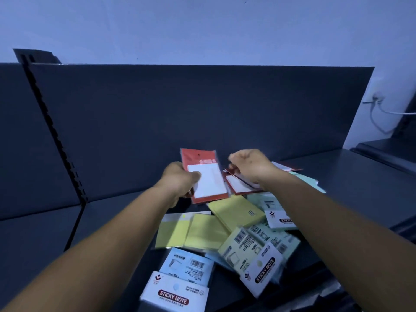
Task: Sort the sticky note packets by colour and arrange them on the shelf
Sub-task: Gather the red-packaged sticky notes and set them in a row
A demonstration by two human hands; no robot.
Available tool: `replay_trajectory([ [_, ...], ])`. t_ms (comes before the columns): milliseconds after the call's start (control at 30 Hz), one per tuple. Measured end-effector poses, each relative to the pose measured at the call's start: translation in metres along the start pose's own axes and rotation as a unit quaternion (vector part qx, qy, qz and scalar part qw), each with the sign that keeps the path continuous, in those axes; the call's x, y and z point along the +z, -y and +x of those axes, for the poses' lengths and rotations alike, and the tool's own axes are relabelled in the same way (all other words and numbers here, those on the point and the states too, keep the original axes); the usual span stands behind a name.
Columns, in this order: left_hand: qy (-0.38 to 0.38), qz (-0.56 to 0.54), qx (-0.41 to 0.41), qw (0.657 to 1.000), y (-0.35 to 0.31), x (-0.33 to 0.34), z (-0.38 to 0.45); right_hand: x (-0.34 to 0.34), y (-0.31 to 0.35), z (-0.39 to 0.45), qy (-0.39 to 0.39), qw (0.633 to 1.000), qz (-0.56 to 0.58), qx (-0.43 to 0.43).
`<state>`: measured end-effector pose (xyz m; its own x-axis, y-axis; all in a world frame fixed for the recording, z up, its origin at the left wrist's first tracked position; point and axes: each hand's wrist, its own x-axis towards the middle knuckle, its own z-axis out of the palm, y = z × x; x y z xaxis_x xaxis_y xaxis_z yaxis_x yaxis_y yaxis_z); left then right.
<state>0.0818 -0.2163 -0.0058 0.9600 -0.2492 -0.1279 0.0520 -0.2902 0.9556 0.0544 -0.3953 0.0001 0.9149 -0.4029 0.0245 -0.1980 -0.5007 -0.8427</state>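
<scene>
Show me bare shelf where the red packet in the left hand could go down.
Bare shelf left of the left hand, between the slotted upright and the yellow packets; also the far-right shelf past the green packets. Crowded: the pile under the right hand.

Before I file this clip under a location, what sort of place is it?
Probably a shop or stockroom: a dark retail-style shelf with a slotted upright, and retail-packed sticky note packets heaped on it. The left hand holds a red packet.
</scene>
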Motion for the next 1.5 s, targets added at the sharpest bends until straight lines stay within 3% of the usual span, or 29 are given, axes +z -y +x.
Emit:
replay_trajectory([
  [67, -0.019, -0.001, 0.004, 1.0, 0.003, -0.003, 0.004, -0.014, -0.008, 0.009, -0.043, 0.985, -0.166, 0.004],
  [167, -0.026, -0.006, -0.001, 1.0, 0.007, -0.006, 0.006, -0.028, -0.023, 0.009, 0.043, 0.95, -0.3, 0.067],
  [267, -0.022, -0.01, -0.005, 1.0, 0.009, -0.005, 0.008, -0.027, -0.032, 0.007, 0.081, 0.934, -0.341, 0.071],
  [400, -0.024, -0.018, -0.005, 1.0, 0.011, -0.002, 0.012, -0.023, -0.031, 0.004, 0.061, 0.924, -0.378, 0.002],
  [600, -0.029, -0.017, -0.013, 0.999, 0.013, -0.002, 0.01, -0.009, -0.021, -0.008, 0.022, 0.876, -0.479, -0.062],
  [800, -0.031, -0.045, -0.012, 0.998, 0.011, -0.006, 0.006, -0.011, -0.009, -0.02, -0.07, 0.887, -0.437, -0.134],
  [933, -0.023, -0.075, -0.016, 0.997, 0.009, -0.006, 0.0, 0.005, 0.008, -0.035, -0.072, 0.882, -0.416, -0.211],
  [1100, 0.012, -0.127, -0.036, 0.991, 0.011, -0.008, -0.01, 0.032, 0.019, -0.05, 0.023, 0.913, -0.316, -0.258],
  [1200, 0.013, -0.142, -0.031, 0.989, 0.015, -0.011, -0.016, 0.034, 0.022, -0.056, 0.114, 0.946, -0.196, -0.23],
  [1333, -0.017, -0.133, -0.01, 0.991, 0.028, -0.018, -0.019, 0.032, 0.02, -0.058, 0.23, 0.957, -0.073, -0.162],
  [1500, -0.022, -0.098, 0.028, 0.995, 0.028, -0.029, -0.025, 0.032, 0.02, -0.049, 0.091, 0.986, -0.049, -0.134],
])
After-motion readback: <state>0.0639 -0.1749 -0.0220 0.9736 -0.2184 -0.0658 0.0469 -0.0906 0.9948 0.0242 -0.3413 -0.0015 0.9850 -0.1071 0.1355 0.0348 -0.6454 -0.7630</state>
